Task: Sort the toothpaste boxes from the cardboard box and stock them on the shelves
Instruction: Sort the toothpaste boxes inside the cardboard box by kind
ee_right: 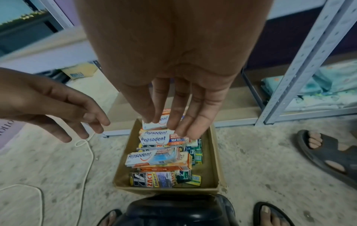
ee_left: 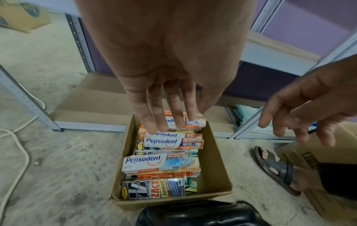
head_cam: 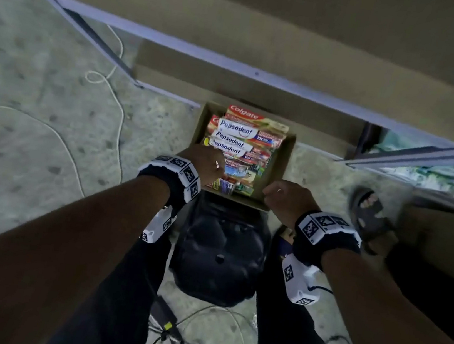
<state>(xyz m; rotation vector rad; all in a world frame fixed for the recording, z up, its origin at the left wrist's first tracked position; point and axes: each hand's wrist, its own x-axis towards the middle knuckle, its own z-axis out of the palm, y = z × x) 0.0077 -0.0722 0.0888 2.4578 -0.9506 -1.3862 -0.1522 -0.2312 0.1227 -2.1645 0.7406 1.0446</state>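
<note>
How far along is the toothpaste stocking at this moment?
Nothing looks stocked yet: the bottom shelf behind the cardboard box shows bare board where visible. In hand: nothing; the left hand and right hand hover open above the box. Left: the box is full of Pepsodent boxes, a Colgate box and a Zact box.

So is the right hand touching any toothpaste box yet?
Apart. In the left wrist view the right hand hangs open in the air, off to the side of the cardboard box, clear of the toothpaste boxes inside.

Matt cardboard box (ee_left: pixel 216 154), glossy toothpaste boxes (ee_left: pixel 160 163)
</note>
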